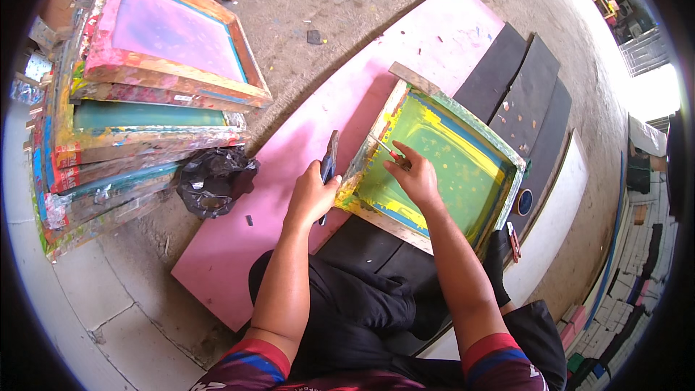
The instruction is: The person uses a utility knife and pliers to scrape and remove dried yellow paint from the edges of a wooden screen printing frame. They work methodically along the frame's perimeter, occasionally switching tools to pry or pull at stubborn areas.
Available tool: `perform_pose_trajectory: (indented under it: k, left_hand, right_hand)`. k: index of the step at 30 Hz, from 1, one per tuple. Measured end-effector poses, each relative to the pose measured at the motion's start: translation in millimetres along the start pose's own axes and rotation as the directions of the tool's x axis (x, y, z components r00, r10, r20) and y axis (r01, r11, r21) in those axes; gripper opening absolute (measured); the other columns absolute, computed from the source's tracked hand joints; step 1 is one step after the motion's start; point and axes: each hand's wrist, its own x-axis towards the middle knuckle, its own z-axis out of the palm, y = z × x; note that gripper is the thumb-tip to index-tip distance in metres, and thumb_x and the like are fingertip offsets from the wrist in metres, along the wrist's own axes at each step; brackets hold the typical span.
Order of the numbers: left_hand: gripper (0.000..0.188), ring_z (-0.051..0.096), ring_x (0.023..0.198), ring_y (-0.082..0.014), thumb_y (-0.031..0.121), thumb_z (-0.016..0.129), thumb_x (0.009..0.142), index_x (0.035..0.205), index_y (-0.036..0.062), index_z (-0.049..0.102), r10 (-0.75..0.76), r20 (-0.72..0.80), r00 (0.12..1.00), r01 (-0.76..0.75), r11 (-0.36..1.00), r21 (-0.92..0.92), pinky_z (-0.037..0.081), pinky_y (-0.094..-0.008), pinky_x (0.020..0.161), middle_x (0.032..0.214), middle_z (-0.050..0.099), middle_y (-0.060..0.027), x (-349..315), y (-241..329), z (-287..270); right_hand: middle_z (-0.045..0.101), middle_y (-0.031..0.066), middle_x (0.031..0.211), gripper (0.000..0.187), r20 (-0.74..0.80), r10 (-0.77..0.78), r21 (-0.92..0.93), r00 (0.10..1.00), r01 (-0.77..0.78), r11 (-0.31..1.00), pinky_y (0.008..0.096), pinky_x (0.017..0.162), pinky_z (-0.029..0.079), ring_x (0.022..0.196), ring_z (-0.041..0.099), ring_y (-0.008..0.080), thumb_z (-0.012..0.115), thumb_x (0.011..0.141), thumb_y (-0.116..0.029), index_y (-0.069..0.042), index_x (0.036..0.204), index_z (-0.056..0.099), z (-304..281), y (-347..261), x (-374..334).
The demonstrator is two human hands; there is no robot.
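Observation:
A wooden screen-printing frame (437,88) with yellow-green mesh (441,163) lies tilted before me, over pink and black sheets. My right hand (414,177) is above the mesh, its fingers closed on a screwdriver (398,156) with a red handle. The thin metal shaft points toward the frame's left side bar. Just left of that bar, my left hand (313,195) is wrapped around a long dark hand tool (329,159), held upright. It looks like pliers, but my fingers hide part of it.
Several paint-stained screen frames (156,87) are stacked at the left, with a crumpled black plastic bag (217,179) beside them. A pink board (239,261) lies under the work. Right of the frame are a tape roll (523,202) and a red cutter knife (513,242).

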Motion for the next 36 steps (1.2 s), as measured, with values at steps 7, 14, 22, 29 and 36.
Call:
perform_pose_trajectory:
  k: [7, 14, 22, 29, 36]
  left_hand:
    - [0.025, 0.071, 0.061, -0.0229, 0.017, 0.070, 0.099, 0.108, -0.0023, 0.058, 0.012, 0.012, 1.000, -0.010, 0.996, -0.086, 0.054, -0.0396, 0.057, 0.082, 0.070, -0.0138, -6, 8, -2]
    - [0.035, 0.075, 0.073, -0.0342, 0.022, 0.071, 0.098, 0.115, -0.0056, 0.057, -0.001, 0.028, 1.000, 0.002, 0.999, -0.054, 0.057, -0.0455, 0.066, 0.087, 0.072, -0.0228, -5, 9, -3]
    - [0.045, 0.069, 0.111, -0.0504, 0.028, 0.071, 0.097, 0.123, -0.0063, 0.058, 0.009, 0.034, 0.999, -0.008, 0.999, -0.031, 0.055, -0.0535, 0.092, 0.113, 0.071, -0.0339, 4, -7, 4]
    - [0.044, 0.069, 0.108, -0.0505, 0.028, 0.070, 0.098, 0.122, -0.0060, 0.058, 0.029, 0.012, 1.000, -0.029, 0.999, -0.022, 0.055, -0.0538, 0.091, 0.111, 0.072, -0.0323, 5, -8, 5]
    - [0.035, 0.076, 0.092, -0.0416, 0.024, 0.072, 0.097, 0.109, -0.0054, 0.058, -0.037, 0.051, 0.998, 0.044, 0.987, -0.152, 0.057, -0.0496, 0.077, 0.098, 0.072, -0.0278, -4, 11, -2]
  right_hand:
    - [0.080, 0.0127, 0.098, 0.047, -0.016, 0.114, -0.171, 0.993, -0.115, 0.979, 0.0434, 0.084, 0.058, 0.095, 0.076, 0.0332, 0.079, 0.090, -0.037, -0.019, 0.133, 0.073, 21, -25, 24]
    - [0.078, 0.0111, 0.094, 0.040, -0.027, 0.019, -0.178, 0.999, -0.023, 0.984, 0.0441, 0.081, 0.057, 0.091, 0.075, 0.0318, 0.075, 0.094, -0.034, -0.019, 0.131, 0.074, 32, -40, 42]
    - [0.075, 0.0124, 0.088, 0.031, -0.133, -0.098, -0.229, 0.986, 0.066, 0.971, 0.0443, 0.076, 0.056, 0.084, 0.073, 0.0331, 0.078, 0.091, -0.034, -0.013, 0.114, 0.077, 45, -23, 46]
    - [0.074, 0.0158, 0.100, 0.025, -0.120, -0.114, -0.310, 0.986, 0.072, 0.948, 0.0490, 0.078, 0.056, 0.091, 0.072, 0.0394, 0.075, 0.093, -0.029, -0.007, 0.104, 0.076, 40, -33, 38]
    - [0.073, 0.0164, 0.094, 0.023, -0.147, -0.064, -0.312, 0.987, 0.015, 0.950, 0.0503, 0.076, 0.055, 0.088, 0.072, 0.0409, 0.078, 0.091, -0.026, -0.005, 0.097, 0.073, 52, -41, -19]
